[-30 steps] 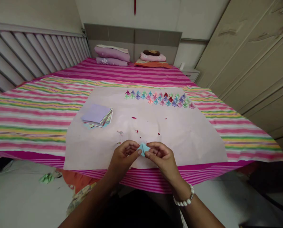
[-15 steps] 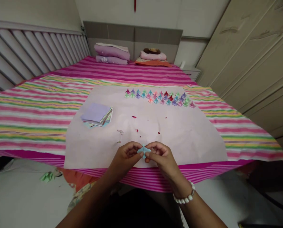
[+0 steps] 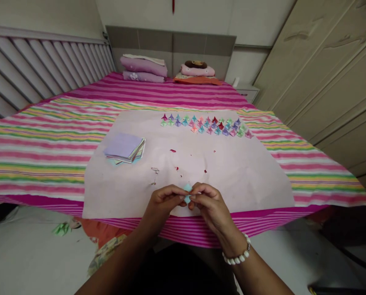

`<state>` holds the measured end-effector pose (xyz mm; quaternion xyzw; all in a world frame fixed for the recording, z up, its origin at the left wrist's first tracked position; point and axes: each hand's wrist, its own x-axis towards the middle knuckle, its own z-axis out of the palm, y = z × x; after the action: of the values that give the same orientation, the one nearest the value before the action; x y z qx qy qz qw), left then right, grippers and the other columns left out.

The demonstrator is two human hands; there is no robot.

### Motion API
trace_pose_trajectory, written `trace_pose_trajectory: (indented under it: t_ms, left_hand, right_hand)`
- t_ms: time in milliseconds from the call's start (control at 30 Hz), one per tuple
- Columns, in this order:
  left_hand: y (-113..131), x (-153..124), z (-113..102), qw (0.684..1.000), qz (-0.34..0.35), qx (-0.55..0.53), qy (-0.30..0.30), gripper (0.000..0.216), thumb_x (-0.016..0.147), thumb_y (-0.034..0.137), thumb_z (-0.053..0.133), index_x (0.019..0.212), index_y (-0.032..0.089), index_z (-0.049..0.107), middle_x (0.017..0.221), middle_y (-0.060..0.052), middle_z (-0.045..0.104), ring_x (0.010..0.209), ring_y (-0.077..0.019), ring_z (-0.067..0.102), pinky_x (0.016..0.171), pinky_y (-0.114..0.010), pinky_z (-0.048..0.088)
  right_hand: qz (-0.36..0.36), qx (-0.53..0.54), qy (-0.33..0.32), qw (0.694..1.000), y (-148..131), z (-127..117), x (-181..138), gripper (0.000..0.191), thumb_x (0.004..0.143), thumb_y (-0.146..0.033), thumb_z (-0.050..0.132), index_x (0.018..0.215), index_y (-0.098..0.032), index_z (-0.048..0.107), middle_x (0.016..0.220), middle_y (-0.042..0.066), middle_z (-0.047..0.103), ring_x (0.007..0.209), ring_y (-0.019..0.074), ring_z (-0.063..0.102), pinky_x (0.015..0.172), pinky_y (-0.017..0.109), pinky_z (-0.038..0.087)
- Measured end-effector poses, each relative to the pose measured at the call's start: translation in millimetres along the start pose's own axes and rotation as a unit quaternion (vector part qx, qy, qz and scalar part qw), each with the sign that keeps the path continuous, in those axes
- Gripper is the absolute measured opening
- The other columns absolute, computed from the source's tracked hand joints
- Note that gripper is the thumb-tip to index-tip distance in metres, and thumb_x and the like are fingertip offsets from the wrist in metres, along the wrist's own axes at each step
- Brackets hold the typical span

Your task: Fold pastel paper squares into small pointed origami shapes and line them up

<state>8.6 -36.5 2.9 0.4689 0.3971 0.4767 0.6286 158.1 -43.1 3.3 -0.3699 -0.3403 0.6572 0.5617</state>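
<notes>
My left hand (image 3: 164, 203) and my right hand (image 3: 209, 203) meet over the near edge of a pale pink paper sheet (image 3: 247, 172). Both pinch a small light blue folded paper piece (image 3: 187, 189) between their fingertips; only a sliver of it shows. A white bead bracelet (image 3: 238, 257) sits on my right wrist. A stack of coloured paper squares (image 3: 125, 147) lies to the left on the sheet. Several small folded paper stars (image 3: 206, 125) stand in rows at the sheet's far side.
The sheet lies on a bed with a pink striped cover (image 3: 48, 139). Folded blankets (image 3: 144, 67) and a pillow (image 3: 197, 71) rest at the headboard. A wardrobe (image 3: 330, 69) stands at the right, a slatted wall (image 3: 41, 65) at the left. Green paper scraps (image 3: 60, 229) lie on the floor.
The blue paper piece has been folded smaller between my fingertips; less of it shows now. Both hands stay in nearly the same place.
</notes>
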Motion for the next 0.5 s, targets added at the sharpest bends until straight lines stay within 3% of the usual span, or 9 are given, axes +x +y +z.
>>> trace_pose_trajectory:
  t_ms: [133, 500]
  left_hand:
    - [1, 0, 1, 1.0, -0.008, 0.018, -0.008, 0.013, 0.076, 0.027, 0.067, 0.081, 0.016, 0.072, 0.071, -0.004, 0.071, 0.071, -0.0159, 0.065, 0.071, -0.029, 0.05]
    - [3, 0, 5, 0.999, -0.029, 0.019, 0.003, 0.023, 0.063, 0.028, 0.078, 0.077, 0.015, 0.066, 0.067, -0.003, 0.072, 0.067, -0.0177, 0.068, 0.067, -0.03, 0.054]
  right_hand:
    - [-0.008, -0.01, 0.004, 1.0, 3, -1, 0, 0.006, 0.062, -0.015, 0.07, 0.063, -0.02, 0.066, 0.057, -0.003, 0.062, 0.05, 0.0116, 0.058, 0.054, 0.026, 0.046]
    - [-0.068, -0.093, -0.048, 0.992, 7, -10, -4, 0.009, 0.076, -0.023, 0.064, 0.083, -0.02, 0.068, 0.064, 0.0, 0.064, 0.065, 0.0153, 0.06, 0.068, 0.03, 0.046]
